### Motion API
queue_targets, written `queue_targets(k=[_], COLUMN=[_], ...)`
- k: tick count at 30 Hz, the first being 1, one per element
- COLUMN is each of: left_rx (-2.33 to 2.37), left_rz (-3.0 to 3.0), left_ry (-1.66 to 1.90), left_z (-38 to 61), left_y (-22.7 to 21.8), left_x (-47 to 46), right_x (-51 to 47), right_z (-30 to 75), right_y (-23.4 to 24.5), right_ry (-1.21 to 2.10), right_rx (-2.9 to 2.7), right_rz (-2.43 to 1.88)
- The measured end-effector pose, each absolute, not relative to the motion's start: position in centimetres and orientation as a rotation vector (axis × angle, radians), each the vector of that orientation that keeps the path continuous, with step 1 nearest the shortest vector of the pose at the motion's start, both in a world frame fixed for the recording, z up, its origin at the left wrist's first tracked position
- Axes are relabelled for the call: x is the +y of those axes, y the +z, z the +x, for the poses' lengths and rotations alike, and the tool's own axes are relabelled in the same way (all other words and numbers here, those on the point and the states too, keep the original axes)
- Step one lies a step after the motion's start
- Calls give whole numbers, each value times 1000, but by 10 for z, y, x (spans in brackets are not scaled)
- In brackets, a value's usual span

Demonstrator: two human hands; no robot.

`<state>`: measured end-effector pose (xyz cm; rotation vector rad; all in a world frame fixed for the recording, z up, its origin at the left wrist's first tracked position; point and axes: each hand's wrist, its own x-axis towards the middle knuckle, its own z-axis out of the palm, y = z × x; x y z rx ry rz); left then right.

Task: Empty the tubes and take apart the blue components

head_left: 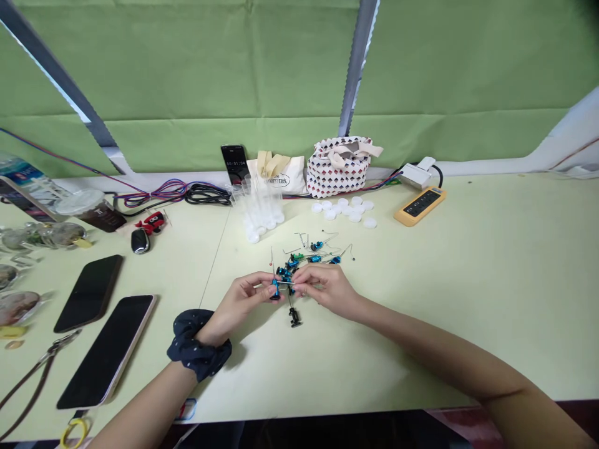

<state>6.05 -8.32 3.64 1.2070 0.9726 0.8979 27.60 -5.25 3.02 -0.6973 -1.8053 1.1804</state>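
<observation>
Between the thumb and fingers of my left hand is a small blue metal fitting, held upright with a thin wire rising from it. My right hand pinches a thin metal rod, whose other end meets the blue fitting. Right behind my fingers lies a loose pile of similar blue fittings with thin wires, partly hidden by my hands. A green one is among them. Nearer to me lies a black fitting. Small L-shaped metal pieces lie beyond the pile.
Clear plastic tubes and white round caps lie farther back. Behind them are a patterned bag and a phone showing a timer. A yellow power strip lies right; two phones and a drink cup are left.
</observation>
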Motion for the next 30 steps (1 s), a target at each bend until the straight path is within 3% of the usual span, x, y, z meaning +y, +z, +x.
queue_targets(k=[21,30], left_rx=[948,875], left_rz=[1150,979], left_ry=[899,905], left_z=[63,58], left_y=[36,27], left_x=[-83,-80], right_x=[-48,-49], right_z=[283,288], right_y=[8,11], right_ry=[464,573], right_rx=[-2139,-2012], right_rz=[-588,-621])
